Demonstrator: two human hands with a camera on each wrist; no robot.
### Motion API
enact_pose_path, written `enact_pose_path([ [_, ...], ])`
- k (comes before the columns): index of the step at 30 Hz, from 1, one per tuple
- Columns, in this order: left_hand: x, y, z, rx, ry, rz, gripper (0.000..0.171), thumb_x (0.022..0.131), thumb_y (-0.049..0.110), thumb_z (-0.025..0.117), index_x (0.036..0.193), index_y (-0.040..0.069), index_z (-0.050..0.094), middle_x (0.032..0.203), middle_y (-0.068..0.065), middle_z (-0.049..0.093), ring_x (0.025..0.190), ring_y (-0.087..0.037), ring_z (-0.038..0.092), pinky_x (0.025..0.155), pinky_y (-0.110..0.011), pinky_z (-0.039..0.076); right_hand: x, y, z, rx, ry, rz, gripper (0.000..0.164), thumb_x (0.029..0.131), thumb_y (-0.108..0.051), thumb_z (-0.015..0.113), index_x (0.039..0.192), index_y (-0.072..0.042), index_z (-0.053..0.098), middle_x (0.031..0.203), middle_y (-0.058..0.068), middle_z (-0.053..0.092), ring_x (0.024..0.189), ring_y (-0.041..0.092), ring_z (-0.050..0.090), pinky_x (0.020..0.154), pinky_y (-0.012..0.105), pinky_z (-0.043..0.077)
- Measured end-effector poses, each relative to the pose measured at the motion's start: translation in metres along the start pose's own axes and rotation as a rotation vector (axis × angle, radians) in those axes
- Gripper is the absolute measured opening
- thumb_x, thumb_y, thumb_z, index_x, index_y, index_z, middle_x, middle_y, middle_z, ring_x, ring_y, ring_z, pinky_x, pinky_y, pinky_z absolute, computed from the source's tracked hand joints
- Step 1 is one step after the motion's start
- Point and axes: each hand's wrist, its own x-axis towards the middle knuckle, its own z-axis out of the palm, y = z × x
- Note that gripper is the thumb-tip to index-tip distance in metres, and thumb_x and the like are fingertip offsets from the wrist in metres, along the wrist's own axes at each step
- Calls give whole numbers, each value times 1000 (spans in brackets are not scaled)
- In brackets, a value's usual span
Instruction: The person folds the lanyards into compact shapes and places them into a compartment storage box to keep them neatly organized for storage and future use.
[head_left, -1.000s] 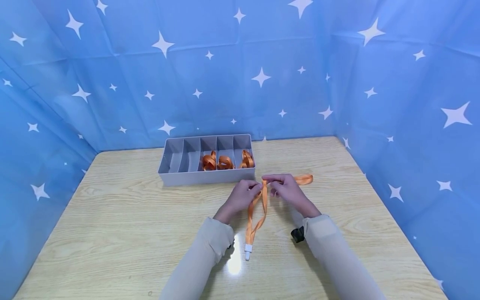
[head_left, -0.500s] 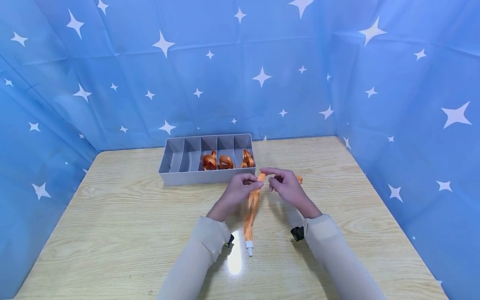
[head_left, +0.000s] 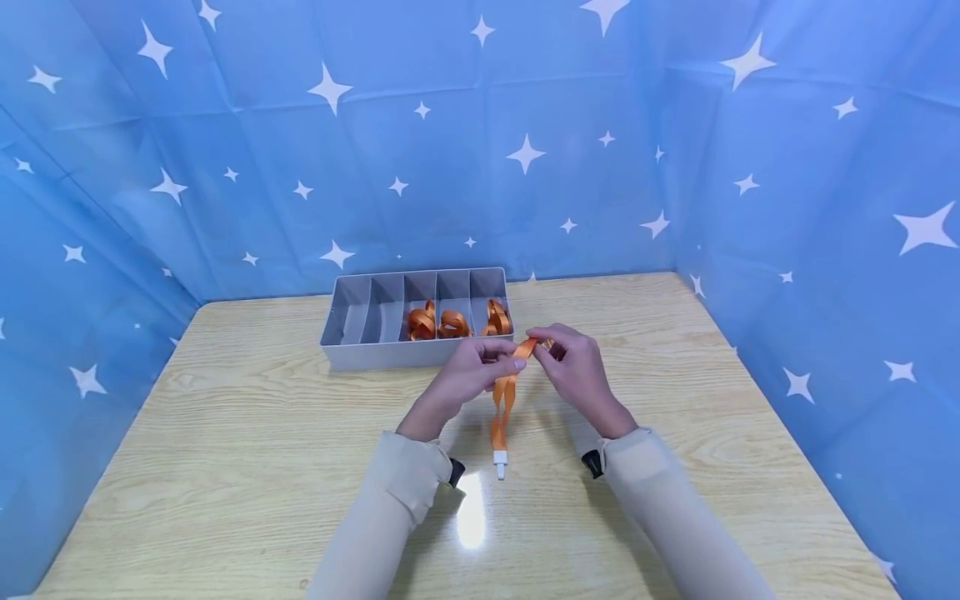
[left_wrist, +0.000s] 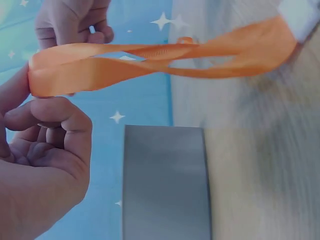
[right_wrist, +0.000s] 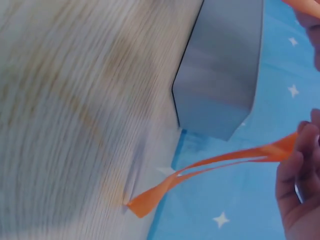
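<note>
An orange lanyard (head_left: 498, 435) with a white clip (head_left: 500, 460) at its near end hangs between my hands, over the table. My left hand (head_left: 465, 371) pinches its folded strap between thumb and fingers; in the left wrist view the doubled strap (left_wrist: 265, 47) runs sideways from the fingertips. Close by on the right, my right hand (head_left: 576, 360) pinches the same lanyard with thumb and forefinger. From that hand another stretch of strap (right_wrist: 150, 197) dangles in the right wrist view.
Behind the hands stands a grey divided box (head_left: 401, 357). Coiled orange lanyards (head_left: 422, 322) lie in its three right compartments. A blue star-patterned curtain (head_left: 420, 192) borders the wooden table (head_left: 247, 442) at the back and sides.
The clip end has risen away from the near edge. My left hand has shifted slightly up and left, while the right fingers have closed onto the strap. The loop at right has drawn out of sight.
</note>
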Motion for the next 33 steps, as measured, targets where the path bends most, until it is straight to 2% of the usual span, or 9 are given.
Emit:
enact_pose_path([
  [5,-4,10,-1,-14,0,18,36,86,23,66,117,5,62,85,-2,61,61,-14,45,52,-23,38,2,0,0,-21,14,1,17,87,-9,64,102,-9,70,84,1,66,50,5,47,46,23,42],
  [7,-2,10,-1,-22,4,33,36,87,24,66,118,6,61,86,-2,61,59,-13,43,51,-23,37,3,0,0,-26,12,2,16,88,-11,63,102,-9,70,84,0,65,50,4,48,47,23,43],
  [12,-2,14,-2,-79,8,65,32,88,23,64,114,5,63,89,-4,62,57,-13,41,53,-23,35,4,-2,0,-17,16,-14,16,88,-16,62,101,-10,71,80,-2,63,49,6,46,45,22,41],
  [18,-4,20,-3,-120,58,128,32,87,28,65,106,3,67,88,-5,63,59,-14,41,55,-25,35,4,-6,3,38,26,-26,18,88,-20,64,98,-8,72,74,-3,57,44,10,43,39,22,36],
  [25,-6,25,-2,-152,81,129,30,84,26,68,105,4,68,92,-4,64,61,-15,44,56,-23,37,2,-9,9,115,42,-21,14,88,-16,63,94,-7,72,78,0,55,43,9,40,38,22,35],
  [33,-9,33,-2,-162,108,185,29,83,24,70,101,2,69,87,-4,65,59,-15,42,55,-25,37,-1,-16,12,198,23,40,12,88,-11,62,96,-9,72,84,2,58,46,13,42,40,23,35],
])
